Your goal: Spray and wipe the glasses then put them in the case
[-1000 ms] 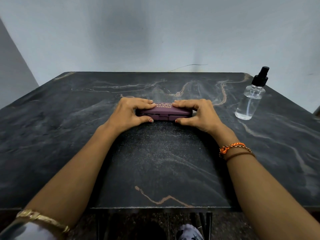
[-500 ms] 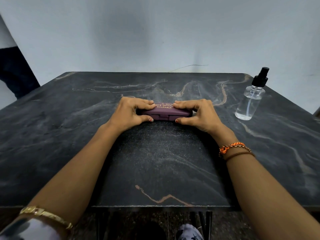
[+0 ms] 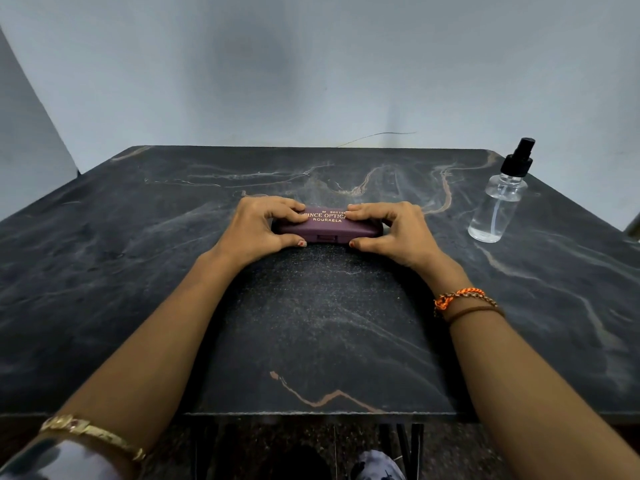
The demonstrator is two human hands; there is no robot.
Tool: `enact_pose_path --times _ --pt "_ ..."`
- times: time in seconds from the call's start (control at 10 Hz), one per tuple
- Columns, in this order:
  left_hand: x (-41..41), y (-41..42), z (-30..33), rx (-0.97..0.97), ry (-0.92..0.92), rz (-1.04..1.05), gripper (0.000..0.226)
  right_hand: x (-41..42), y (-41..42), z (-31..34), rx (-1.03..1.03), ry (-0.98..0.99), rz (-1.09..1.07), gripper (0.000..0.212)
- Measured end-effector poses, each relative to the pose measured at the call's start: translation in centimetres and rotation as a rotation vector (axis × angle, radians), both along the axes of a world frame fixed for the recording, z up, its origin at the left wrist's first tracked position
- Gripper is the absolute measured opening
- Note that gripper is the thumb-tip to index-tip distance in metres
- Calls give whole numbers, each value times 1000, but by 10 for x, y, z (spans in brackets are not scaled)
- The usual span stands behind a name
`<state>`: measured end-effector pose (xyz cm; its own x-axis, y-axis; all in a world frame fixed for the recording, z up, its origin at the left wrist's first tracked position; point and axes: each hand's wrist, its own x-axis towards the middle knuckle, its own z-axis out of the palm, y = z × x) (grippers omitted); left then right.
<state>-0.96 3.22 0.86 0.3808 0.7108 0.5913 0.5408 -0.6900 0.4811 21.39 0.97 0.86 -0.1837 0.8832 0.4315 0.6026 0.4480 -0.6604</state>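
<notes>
A maroon glasses case with gold lettering lies shut on the dark marble table, near its middle. My left hand grips the case's left end, fingers on the lid and thumb at the front edge. My right hand grips the right end the same way. The glasses are not visible. A clear spray bottle with a black pump top stands upright to the right of the case, apart from my right hand.
A pale wall rises behind the table's far edge. The near table edge runs across the bottom, with table legs and floor below it. A dark object shows at the right border.
Both hands stay on the case's ends and the case has not moved. A dark shape seen at the left edge half a second ago is gone.
</notes>
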Motion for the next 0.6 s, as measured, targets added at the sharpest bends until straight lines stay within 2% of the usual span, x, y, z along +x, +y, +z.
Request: enact_pose_path --times 0.2,0.3,0.6 --pt "-4 6 -5 17 87 -21 51 -2 3 -3 74 -80 -5 47" --pt "-4 8 -8 -4 113 -23 58 -2 5 -5 62 -126 -1 61" --pt "-1 4 -5 -85 76 26 72 -3 5 -5 49 -167 -33 66"
